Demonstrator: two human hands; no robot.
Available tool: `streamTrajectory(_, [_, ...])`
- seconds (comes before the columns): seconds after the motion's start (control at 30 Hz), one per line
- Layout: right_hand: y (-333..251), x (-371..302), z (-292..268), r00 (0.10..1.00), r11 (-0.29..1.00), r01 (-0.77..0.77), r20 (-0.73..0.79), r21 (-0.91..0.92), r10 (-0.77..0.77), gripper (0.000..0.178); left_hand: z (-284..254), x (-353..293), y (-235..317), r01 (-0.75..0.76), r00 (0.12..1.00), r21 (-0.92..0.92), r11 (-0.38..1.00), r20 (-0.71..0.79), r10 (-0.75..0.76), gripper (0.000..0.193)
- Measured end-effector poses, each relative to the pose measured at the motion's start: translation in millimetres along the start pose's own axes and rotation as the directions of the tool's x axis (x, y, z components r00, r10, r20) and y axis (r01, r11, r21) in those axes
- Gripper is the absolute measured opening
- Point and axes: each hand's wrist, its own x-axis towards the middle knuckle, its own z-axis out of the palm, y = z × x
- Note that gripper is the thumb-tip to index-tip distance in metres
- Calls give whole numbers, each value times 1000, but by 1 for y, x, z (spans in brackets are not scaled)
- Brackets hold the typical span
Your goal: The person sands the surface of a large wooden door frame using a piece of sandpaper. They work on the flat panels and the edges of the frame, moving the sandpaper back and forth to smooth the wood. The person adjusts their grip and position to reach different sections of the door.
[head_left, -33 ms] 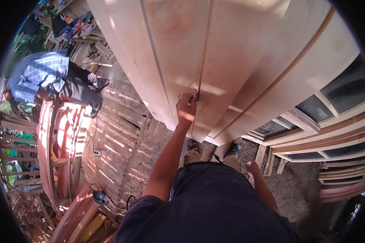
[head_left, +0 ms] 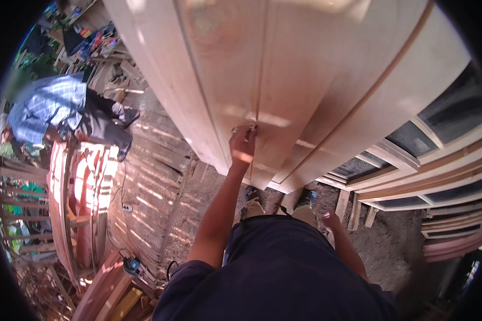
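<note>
A tall pale wooden door panel (head_left: 294,80) with long grooves stands upright before me. My left hand (head_left: 242,143) reaches out to its lower middle part, beside a long groove. Its fingers are pinched together against the wood, and a ring shows on one of them. A small pale bit shows at the fingertips, too small to name. Down at my side, apart from the panel, hangs my right hand (head_left: 331,220); its fingers are mostly hidden.
Framed glass windows (head_left: 412,144) lean at the right, above short timber pieces (head_left: 353,213). At the left, a person in a checked shirt (head_left: 51,104) bends over reddish timber (head_left: 61,198). A cable (head_left: 124,182) and a power tool (head_left: 134,265) lie on the ground.
My left hand has shifted slightly left and downward in the picture, still pinched at the wood. The panel appears a little further left. My right hand stays at my side.
</note>
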Motion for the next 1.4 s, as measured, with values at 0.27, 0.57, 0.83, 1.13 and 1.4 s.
streamTrajectory(0.27, [-36,4,-8,997,997,-71,-34,33,72,36,-3,-5,-20,82,995,34,996,60,-84,10])
streamTrajectory(0.57, [-43,-13,6,977,973,-211,4,99,212,41,1,0,-28,-12,992,221,975,129,-17,20])
streamTrajectory(0.83, [-21,-7,26,973,966,-230,58,121,224,41,0,4,-1,135,989,156,978,36,-142,25])
streamTrajectory(1.13, [-26,-1,23,965,953,-263,53,152,258,37,-3,-9,-54,-24,990,200,980,142,-5,25])
streamTrajectory(1.4, [-35,-15,14,968,948,-238,-26,212,248,37,-2,22,-16,-90,995,258,962,56,78,28])
